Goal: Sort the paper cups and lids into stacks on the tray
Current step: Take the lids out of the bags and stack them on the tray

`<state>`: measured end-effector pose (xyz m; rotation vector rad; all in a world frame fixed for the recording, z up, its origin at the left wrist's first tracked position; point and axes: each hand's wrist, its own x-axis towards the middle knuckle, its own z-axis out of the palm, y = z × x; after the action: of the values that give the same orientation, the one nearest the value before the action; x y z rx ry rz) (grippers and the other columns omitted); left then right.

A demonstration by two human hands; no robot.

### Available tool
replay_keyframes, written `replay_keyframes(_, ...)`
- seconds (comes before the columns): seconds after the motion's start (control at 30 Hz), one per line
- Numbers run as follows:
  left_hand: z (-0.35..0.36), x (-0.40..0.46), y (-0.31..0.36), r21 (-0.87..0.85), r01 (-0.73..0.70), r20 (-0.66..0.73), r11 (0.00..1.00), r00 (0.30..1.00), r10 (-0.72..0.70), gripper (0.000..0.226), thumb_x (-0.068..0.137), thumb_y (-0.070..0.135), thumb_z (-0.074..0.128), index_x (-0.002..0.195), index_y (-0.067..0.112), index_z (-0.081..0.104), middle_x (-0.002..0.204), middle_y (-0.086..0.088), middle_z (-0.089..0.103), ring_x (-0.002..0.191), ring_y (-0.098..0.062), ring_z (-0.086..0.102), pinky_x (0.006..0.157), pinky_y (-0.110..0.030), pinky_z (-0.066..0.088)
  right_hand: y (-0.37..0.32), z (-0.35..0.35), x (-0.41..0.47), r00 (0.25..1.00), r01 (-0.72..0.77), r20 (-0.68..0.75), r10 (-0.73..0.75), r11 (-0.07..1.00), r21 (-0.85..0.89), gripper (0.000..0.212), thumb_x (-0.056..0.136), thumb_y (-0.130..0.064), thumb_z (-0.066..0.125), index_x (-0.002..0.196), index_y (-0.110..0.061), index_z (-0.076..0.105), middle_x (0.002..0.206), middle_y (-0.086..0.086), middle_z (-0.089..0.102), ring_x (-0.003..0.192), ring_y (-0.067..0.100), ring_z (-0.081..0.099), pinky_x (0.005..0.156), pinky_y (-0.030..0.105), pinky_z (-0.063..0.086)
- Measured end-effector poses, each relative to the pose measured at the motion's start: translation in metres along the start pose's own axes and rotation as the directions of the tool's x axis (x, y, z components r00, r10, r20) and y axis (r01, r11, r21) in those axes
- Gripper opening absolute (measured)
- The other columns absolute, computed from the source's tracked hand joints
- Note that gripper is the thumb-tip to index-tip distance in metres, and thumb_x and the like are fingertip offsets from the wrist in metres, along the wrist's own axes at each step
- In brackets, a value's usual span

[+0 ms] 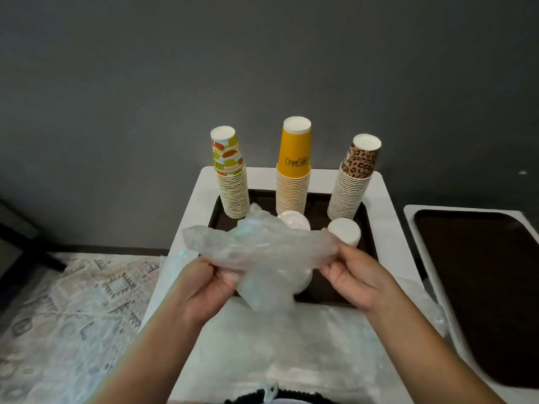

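Note:
Three upside-down stacks of paper cups stand along the back of a dark brown tray [318,211]: a dotted stack [232,176] at left, a yellow stack [294,170] in the middle, a leopard-print stack [354,182] at right. In front of them are white lid stacks, one [344,231] at right and one [294,219] partly hidden behind a clear plastic bag [262,246]. My left hand [208,287] and my right hand [354,277] each grip an end of this crumpled bag, holding it above the tray's front. A white lid or cup shows dimly through the bag.
The tray sits on a small white table [388,228]. A second white table with another dark tray [481,287] stands to the right. More clear plastic [291,345] covers the table's near side. A patterned rug [73,316] lies on the floor at left, a grey wall behind.

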<state>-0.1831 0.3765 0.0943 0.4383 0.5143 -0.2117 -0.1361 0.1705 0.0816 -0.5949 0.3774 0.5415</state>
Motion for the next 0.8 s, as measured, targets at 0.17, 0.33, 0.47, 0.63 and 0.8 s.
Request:
replay_keyframes(0.17,-0.011,0.004,0.009,0.088,0.148,0.116,0.985,0.981,-0.158,0.076,0.023,-0.007,0.093,0.095,-0.007,0.071,0.097,-0.021,0.07,0.077,-0.03,0.072,0.058,-0.04,0.059,0.014,-0.006,-0.009,0.98,0.2,0.141,-0.143,0.612,-0.765,0.038,0.072,-0.019,0.075,0.107,-0.012,0.065,0.098,-0.004,0.069,0.092,0.005,0.064,0.079,0.021,0.049)
replay_keyframes(0.33,-0.003,-0.011,0.012,0.534,0.029,0.124,0.845,0.986,-0.112,0.037,0.075,0.044,0.069,0.085,0.009,0.073,0.083,-0.011,0.071,0.073,-0.019,0.07,0.06,-0.028,0.057,0.036,-0.002,-0.005,0.968,0.204,0.136,-0.213,0.341,-0.918,0.007,0.087,-0.014,0.064,0.091,-0.01,0.068,0.077,0.009,0.064,0.07,0.012,0.059,0.063,0.022,0.045)
replay_keyframes(0.47,-0.018,-0.01,0.031,0.968,-0.218,0.208,0.122,0.974,0.093,0.059,0.056,0.043,0.083,0.1,0.017,0.054,0.089,0.002,0.067,0.076,-0.006,0.064,0.068,-0.016,0.051,0.044,0.006,-0.004,0.997,-0.003,-0.069,-0.041,0.839,-0.544,0.025,0.093,0.001,0.043,0.089,-0.009,0.065,0.076,0.008,0.061,0.062,0.013,0.058,0.053,0.023,0.051)
replay_keyframes(0.63,-0.04,-0.003,0.04,0.781,-0.326,0.443,-0.532,0.89,0.105,0.048,0.069,0.007,0.07,0.099,0.03,0.04,0.077,0.016,0.049,0.065,-0.006,0.048,0.06,-0.008,0.038,0.062,0.018,-0.012,0.995,-0.098,-0.076,0.066,0.816,-0.57,0.018,0.093,-0.007,0.051,0.101,-0.012,0.067,0.076,0.004,0.067,0.067,0.014,0.062,0.055,0.024,0.052)
replay_keyframes(0.8,-0.067,0.018,0.077,0.644,-0.289,0.444,-0.709,0.895,0.039,0.026,0.071,0.003,0.061,0.093,0.012,0.05,0.089,0.004,0.047,0.077,-0.021,0.048,0.065,-0.028,0.038,0.056,0.015,-0.021,0.997,0.07,0.062,-0.039,0.262,-0.962,0.024,0.072,-0.034,0.077,0.09,-0.018,0.074,0.079,0.005,0.07,0.071,0.007,0.059,0.053,0.022,0.043)
